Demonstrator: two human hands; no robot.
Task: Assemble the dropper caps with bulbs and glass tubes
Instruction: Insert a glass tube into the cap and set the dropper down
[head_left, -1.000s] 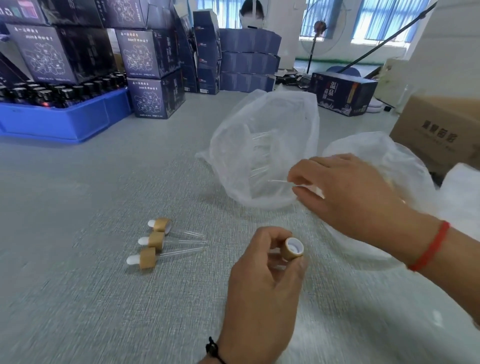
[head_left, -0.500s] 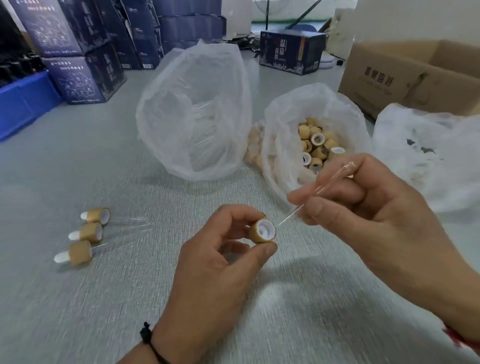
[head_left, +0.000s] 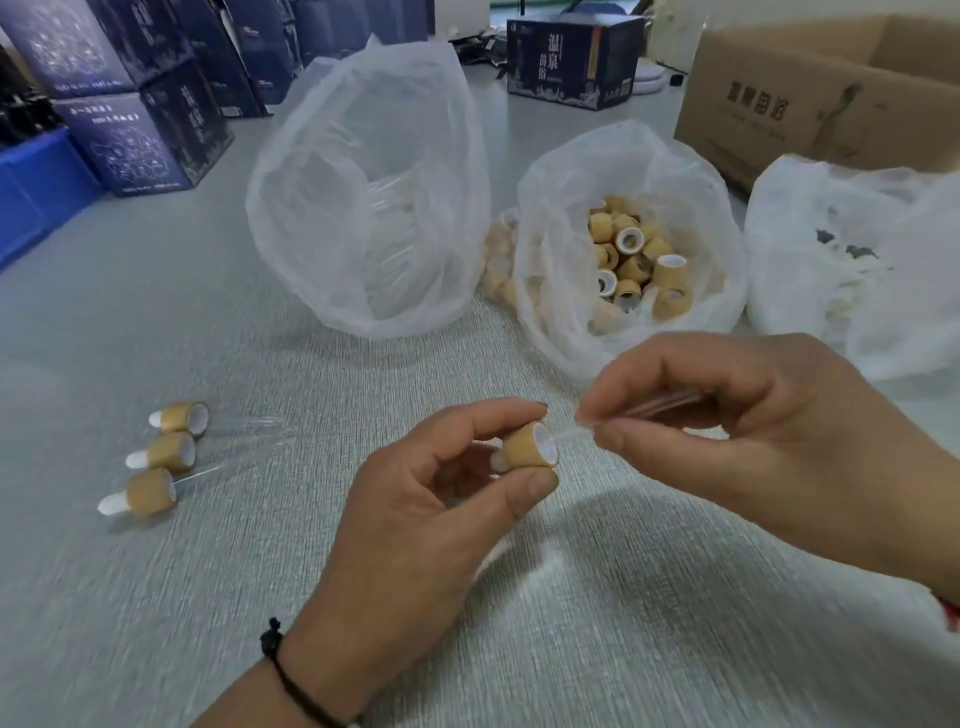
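Note:
My left hand (head_left: 415, 519) pinches a tan dropper cap (head_left: 527, 447) between thumb and forefinger, its white-lined mouth facing right and a white bulb showing behind it. My right hand (head_left: 753, 436) pinches a thin glass tube (head_left: 654, 405), whose tip sits in the cap's mouth. Three assembled droppers (head_left: 161, 452) lie in a row on the table at the left, bulbs pointing left.
A clear bag of glass tubes (head_left: 374, 176) stands behind the hands. Beside it an open bag of tan caps (head_left: 631, 260); a third white bag (head_left: 852, 260) at the right. A cardboard box (head_left: 810, 88), dark boxes (head_left: 130, 140) and a blue bin (head_left: 36, 192) line the back.
My right hand drew a tube out of the clear bag, brought it to the cap and put its tip into the cap's mouth. The view swung right and down.

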